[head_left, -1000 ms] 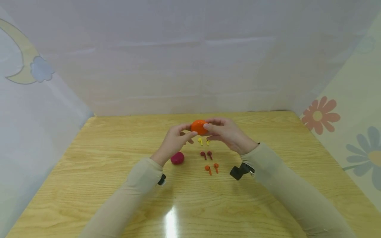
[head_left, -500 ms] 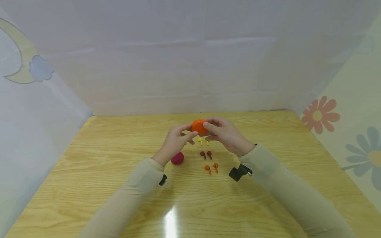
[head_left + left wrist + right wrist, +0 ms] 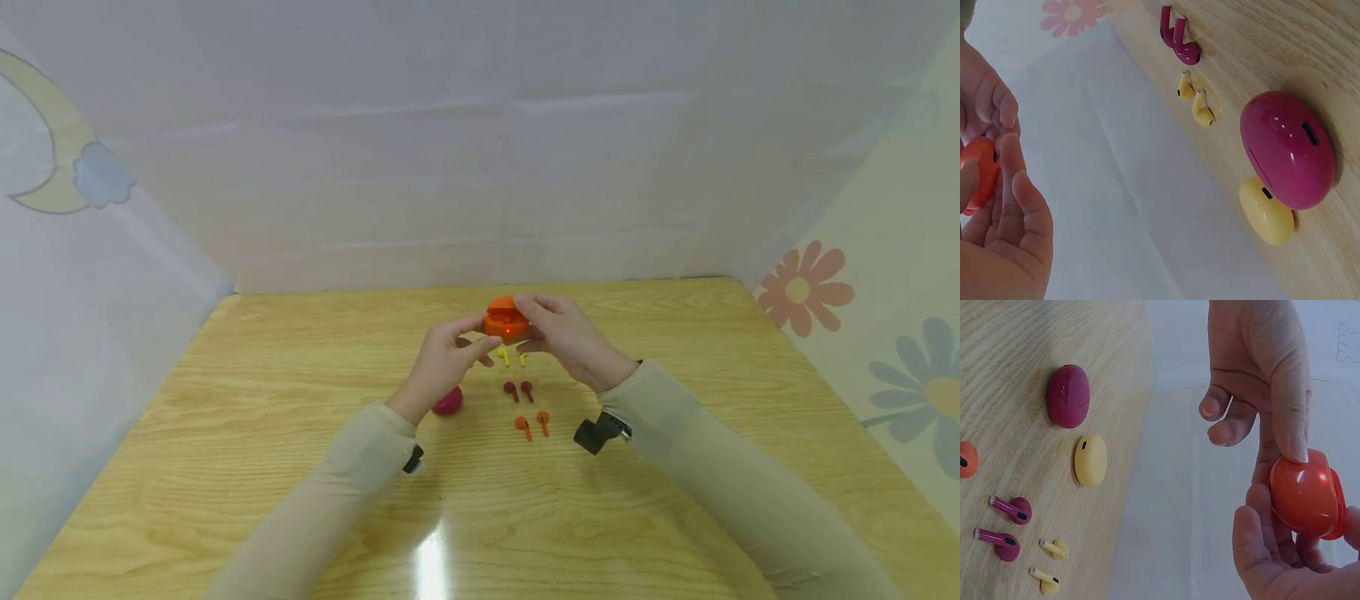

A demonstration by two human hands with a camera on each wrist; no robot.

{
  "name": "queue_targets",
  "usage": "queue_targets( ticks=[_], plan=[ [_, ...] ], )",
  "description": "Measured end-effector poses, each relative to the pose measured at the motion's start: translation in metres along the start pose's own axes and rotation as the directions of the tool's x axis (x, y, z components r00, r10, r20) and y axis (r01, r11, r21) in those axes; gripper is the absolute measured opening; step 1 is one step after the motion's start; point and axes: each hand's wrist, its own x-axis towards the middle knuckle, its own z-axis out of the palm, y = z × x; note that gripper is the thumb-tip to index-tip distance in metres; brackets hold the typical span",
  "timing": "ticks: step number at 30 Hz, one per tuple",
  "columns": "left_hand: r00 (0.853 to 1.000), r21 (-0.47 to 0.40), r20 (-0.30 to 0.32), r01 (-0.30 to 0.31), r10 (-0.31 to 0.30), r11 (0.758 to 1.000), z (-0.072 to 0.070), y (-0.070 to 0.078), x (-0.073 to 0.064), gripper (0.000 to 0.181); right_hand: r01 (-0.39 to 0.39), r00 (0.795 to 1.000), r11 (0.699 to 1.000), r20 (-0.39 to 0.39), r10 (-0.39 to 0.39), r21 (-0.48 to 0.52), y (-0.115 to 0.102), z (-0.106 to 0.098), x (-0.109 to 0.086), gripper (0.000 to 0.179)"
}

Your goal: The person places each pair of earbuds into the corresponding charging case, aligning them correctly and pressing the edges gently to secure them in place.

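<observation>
Both hands hold an orange earbud case (image 3: pixel 507 328) above the far part of the table, its lid raised and a small red light glowing on its front. My left hand (image 3: pixel 442 358) pinches the case at its left side, thumb on the front in the right wrist view. My right hand (image 3: pixel 570 337) grips it from the right, thumb up at the lid. Below the hands lie pairs of earbuds: yellow earbuds (image 3: pixel 1202 109), magenta earbuds (image 3: pixel 1007 545) and orange earbuds (image 3: pixel 523 427).
A magenta earbud case (image 3: pixel 1288 150) stands on the wooden table (image 3: pixel 262 400) below the left hand. Close to it is a yellow earbud case (image 3: pixel 1090 460), hidden behind the left hand in the head view. A pale cloth wall (image 3: pixel 480 183) rises behind the table.
The orange case's lid has swung up, showing its inside and a red light. The right thumb has risen with the lid. Both hands otherwise stay nearly in place.
</observation>
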Motion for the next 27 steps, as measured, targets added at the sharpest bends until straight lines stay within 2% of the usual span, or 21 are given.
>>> queue_targets(
  ticks=[6, 10, 15, 21, 27],
  plan=[
    [0.999, -0.006, 0.014, -0.031, 0.032, 0.999, 0.001, 0.001, -0.003, 0.035, -0.017, 1.000, 0.997, 0.005, 0.016, 0.069, -0.001, 0.000, 0.002, 0.050],
    [0.999, -0.017, 0.013, -0.030, 0.030, 0.999, 0.001, 0.000, -0.004, 0.036, -0.020, 1.000, 0.996, 0.021, 0.019, 0.085, 0.000, 0.001, 0.001, 0.051],
    [1.000, -0.033, -0.001, 0.001, -0.001, 0.999, 0.001, 0.000, -0.006, 0.034, -0.032, 0.999, 0.997, 0.029, 0.030, 0.077, 0.001, -0.001, -0.001, 0.053],
    [0.998, -0.047, -0.031, 0.044, -0.046, 0.998, 0.000, 0.001, -0.007, 0.033, -0.036, 0.999, 0.999, 0.007, 0.036, 0.025, 0.003, -0.010, -0.007, 0.047],
    [0.993, -0.073, -0.066, 0.090, -0.095, 0.993, -0.002, 0.001, -0.009, 0.037, -0.054, 0.999, 0.998, 0.008, 0.053, 0.015, 0.009, -0.018, -0.013, 0.042]
  ],
)
